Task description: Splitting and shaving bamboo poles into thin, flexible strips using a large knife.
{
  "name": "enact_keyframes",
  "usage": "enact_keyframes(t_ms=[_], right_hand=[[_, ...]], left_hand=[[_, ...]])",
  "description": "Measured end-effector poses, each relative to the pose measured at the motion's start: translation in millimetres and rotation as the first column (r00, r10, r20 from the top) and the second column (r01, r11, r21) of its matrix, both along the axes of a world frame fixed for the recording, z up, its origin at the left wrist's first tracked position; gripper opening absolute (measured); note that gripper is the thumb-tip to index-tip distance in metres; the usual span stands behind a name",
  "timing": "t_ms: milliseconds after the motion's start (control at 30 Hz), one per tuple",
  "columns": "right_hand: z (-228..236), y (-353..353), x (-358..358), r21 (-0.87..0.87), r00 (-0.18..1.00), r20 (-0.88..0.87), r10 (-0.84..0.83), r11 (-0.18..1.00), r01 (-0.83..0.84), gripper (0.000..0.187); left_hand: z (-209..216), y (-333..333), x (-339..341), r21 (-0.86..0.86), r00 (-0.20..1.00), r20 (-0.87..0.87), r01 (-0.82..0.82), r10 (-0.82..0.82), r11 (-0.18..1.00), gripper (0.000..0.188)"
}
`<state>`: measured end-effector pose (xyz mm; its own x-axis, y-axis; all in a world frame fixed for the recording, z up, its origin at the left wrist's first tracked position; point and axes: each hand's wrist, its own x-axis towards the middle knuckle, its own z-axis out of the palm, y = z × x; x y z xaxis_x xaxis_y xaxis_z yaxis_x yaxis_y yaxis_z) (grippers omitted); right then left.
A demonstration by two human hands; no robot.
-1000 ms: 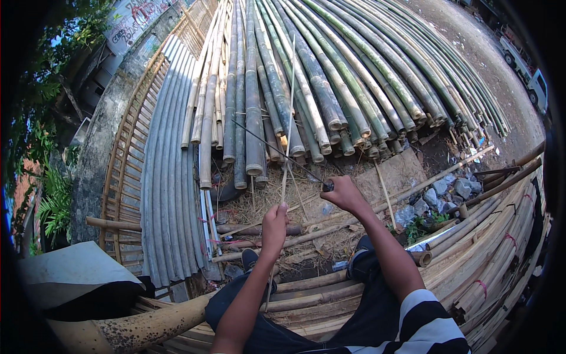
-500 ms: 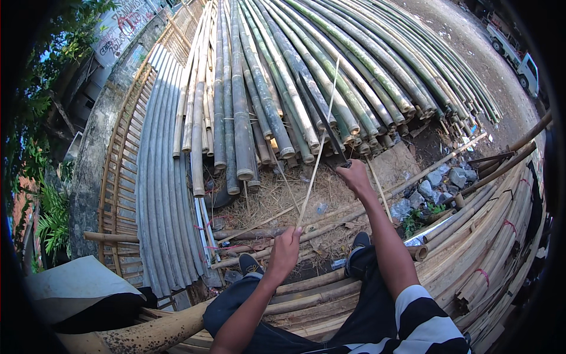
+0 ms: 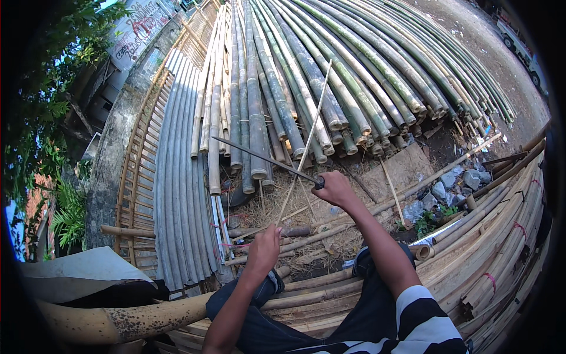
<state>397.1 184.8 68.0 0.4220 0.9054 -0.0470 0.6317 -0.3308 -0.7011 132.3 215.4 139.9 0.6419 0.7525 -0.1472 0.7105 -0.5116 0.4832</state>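
Note:
My left hand (image 3: 263,251) is closed round the lower end of a long, thin bamboo strip (image 3: 319,112). The strip slants up and away to the right. In my right hand (image 3: 337,191) is the dark handle of a long knife (image 3: 250,154) with a narrow, dark blade. That blade points left and slightly up, crossing the strip between my two hands. Whether its edge touches the strip, I cannot tell.
Ahead lies a large stack of bamboo poles (image 3: 257,135), cut ends facing me. Grey corrugated sheets (image 3: 183,177) lie to its left, near a bamboo lattice (image 3: 138,153). Split bamboo slats (image 3: 495,259) fill the right side, near broken stones (image 3: 439,190). A thick bamboo pole (image 3: 141,321) lies low left.
The knife has swung from pointing up and away to lying leftward across the strip. My right hand has shifted left and down a little. The view has turned slightly left.

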Motion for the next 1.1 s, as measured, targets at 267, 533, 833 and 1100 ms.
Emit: enact_keyframes(t_ms=[267,533,833,1100], right_hand=[[4,-30,45,0.086,0.976,-0.086,-0.2,0.974,0.207,0.037],[24,-24,-67,0.165,0.961,0.087,0.261,0.948,-0.272,0.038],[-50,-17,44,-0.099,0.903,-0.235,-0.358,0.934,0.344,0.038],[-12,-9,-4,0.183,0.93,-0.367,0.014,0.981,0.057,0.037]], left_hand=[[61,-38,-47,0.052,0.994,-0.1,-0.028,0.033,0.998,0.031],[58,-46,-56,0.28,0.963,-0.251,-0.029,0.103,0.96,0.031],[55,-96,-145,0.068,0.936,-0.1,-0.332,0.337,0.941,0.032],[0,-72,-125,-0.194,0.895,0.107,-0.408,0.433,0.892,0.046]])
